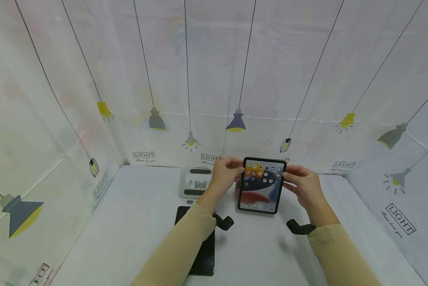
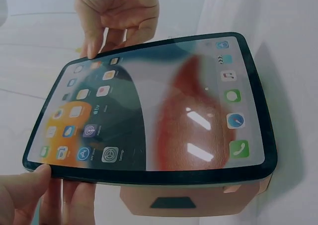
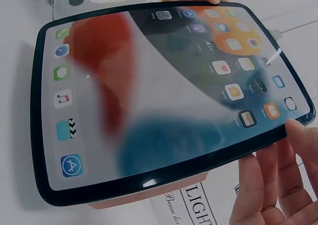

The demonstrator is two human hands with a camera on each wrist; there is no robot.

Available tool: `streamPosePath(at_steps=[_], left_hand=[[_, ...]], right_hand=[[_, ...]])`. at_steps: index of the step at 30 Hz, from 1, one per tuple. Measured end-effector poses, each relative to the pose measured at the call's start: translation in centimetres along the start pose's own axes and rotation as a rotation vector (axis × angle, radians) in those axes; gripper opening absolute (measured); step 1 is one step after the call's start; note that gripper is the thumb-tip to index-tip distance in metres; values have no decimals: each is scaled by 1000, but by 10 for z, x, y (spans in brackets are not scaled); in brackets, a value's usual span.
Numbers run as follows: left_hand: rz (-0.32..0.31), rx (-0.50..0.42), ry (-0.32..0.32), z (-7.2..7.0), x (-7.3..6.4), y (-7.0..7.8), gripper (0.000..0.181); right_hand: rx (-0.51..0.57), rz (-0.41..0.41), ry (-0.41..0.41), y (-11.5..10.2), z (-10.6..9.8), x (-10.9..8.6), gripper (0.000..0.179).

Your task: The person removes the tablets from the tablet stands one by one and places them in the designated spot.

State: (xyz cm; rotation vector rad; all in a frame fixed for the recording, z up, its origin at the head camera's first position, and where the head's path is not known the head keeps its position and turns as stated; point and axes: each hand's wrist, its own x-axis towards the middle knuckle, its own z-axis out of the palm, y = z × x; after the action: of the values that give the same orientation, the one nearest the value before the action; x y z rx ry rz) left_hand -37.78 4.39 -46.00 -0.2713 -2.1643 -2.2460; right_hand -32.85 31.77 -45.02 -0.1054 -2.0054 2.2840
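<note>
A tablet with a black rim and a lit screen of app icons leans back, its screen toward me. My left hand pinches its upper left edge, thumb on the front and fingers behind. On the opposite edge, my right hand grips it the same way, as the right wrist view also shows with the right hand at the rim. Behind the tablet is a pinkish stand with a dark pad, mostly hidden. Whether the tablet's back touches the stand, I cannot tell.
Left of the tablet lies a pale grey-white case-like object with dark strips. Nearer, a flat black device lies partly under the left forearm. A white cloth covers the table, and a lamp-print curtain hangs behind it.
</note>
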Motion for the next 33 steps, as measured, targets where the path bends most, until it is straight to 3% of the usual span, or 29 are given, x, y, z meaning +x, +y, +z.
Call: streamPosePath(at_steps=[19,33], left_hand=[[-89,-2,-8,-3,-13,-8,15],[-170,-13,15,-2,-26,-13,16]], right_hand=[[-155,88,-12,7,-3,-13,26],[-155,184,11,13,0,-23,21]])
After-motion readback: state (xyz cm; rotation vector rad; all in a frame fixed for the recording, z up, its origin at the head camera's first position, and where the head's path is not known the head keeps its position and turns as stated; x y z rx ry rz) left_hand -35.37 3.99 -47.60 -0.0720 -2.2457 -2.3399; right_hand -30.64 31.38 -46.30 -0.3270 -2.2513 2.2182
